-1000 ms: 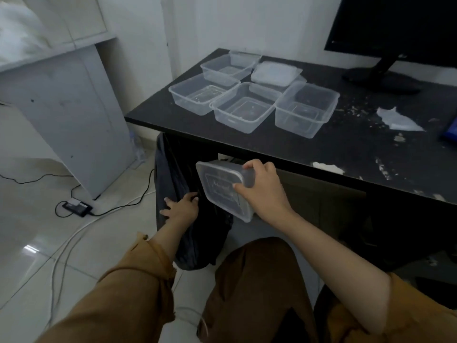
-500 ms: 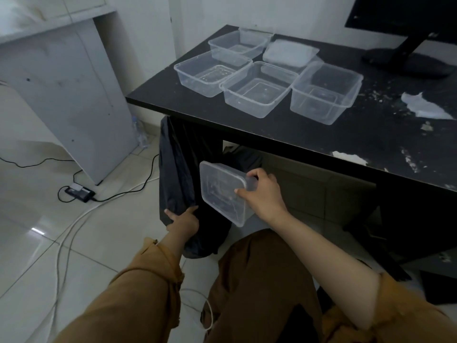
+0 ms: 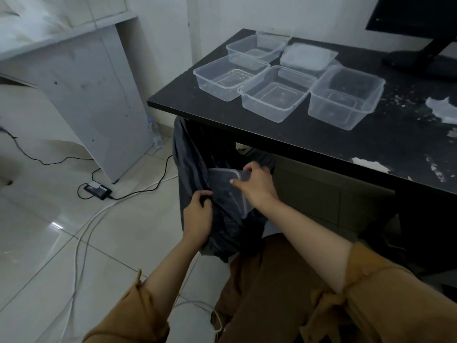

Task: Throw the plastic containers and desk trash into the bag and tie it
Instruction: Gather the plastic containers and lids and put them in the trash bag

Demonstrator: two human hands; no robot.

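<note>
Plastic tub at the mouth of the dark bag

One clear rectangular plastic container (image 3: pixel 222 185) sits low in front of the black bench (image 3: pixel 321 142), at the gathered opening of the dark grey plastic bag (image 3: pixel 230 233) that hangs by the bench's near corner. The right hand (image 3: pixel 258 188) holds it by its upper end. Its fingers (image 3: pixel 251 167) curl over the top rim and the thumb presses the near face, so the container is pinched between them. The left hand (image 3: pixel 197 216) is just beside it on the left, fingers bunched round a fold of the bag's rim

The container lies directly below and ahead of the right fingers. Its long axis runs down and a little to the right, with the lower end pointing into the bag. Whether the open side or the base faces the camera I cannot tell. Only the right hand is on it, and the left touches just the bag. My judgement is that a release would drop it along that axis, provided the rim is held wide

On the bench, well apart from both hands, four open clear plastic tubs (image 3: pixel 274 95) and a lidded clear tub (image 3: pixel 309 55) stand close together. White paper scraps (image 3: pixel 442 110) and crumbs lie farther right. None of these is bagged yet, and the bag is untied
</note>
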